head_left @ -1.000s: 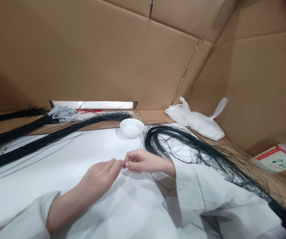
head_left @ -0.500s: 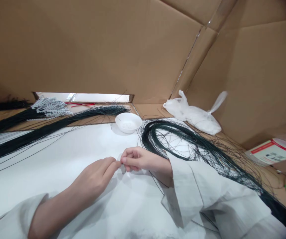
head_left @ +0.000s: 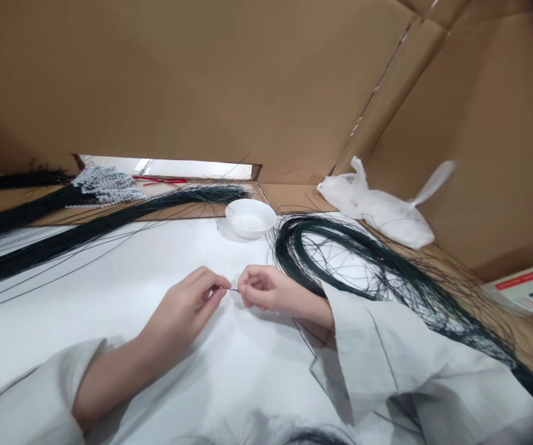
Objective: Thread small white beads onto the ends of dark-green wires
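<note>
Cardboard walls close in a work surface covered with white paper. At its middle a thin dark wire lies almost level, its long axis running left to right between the two hands, only a short stretch showing. The left hand has thumb and forefinger pressed together on the wire's left end; the right hand is curled, fingertips pinched on the other end. Just beyond the hands sits a small white bowl. A looped bundle of dark green wire curves away by the right sleeve, straight wire bundles stretch off left, and a white plastic bag rests against the far-right wall.
</note>
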Available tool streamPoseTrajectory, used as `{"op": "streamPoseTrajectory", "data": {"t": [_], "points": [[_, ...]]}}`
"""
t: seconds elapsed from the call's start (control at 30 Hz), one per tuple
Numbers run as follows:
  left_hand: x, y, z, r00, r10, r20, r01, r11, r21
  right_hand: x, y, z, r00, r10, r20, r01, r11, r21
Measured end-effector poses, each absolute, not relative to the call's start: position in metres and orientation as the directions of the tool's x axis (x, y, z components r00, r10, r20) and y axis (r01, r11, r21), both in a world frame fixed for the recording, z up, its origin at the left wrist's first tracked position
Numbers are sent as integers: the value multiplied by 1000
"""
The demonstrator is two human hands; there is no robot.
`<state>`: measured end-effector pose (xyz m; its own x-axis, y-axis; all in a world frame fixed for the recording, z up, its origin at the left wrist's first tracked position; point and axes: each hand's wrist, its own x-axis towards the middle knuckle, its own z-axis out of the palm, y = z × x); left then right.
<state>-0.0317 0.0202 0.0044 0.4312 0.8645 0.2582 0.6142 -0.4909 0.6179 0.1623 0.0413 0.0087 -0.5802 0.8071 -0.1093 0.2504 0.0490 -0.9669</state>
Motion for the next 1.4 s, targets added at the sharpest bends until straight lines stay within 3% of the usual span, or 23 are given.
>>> {"op": "streamPoseTrajectory", "data": {"t": [0.17,0.47,1.4], "points": [[-30,21,7,443,866,233,584,-476,658,160,41,6,-592,796,-125,248,33,-968],[-32,24,7,295,930,220,520,-349,779,163,42,6,-538,836,-104,269,53,-962],[-34,25,10,197,947,254,623,-321,713,162,40,1,-466,884,-46,227,69,-971]]}}
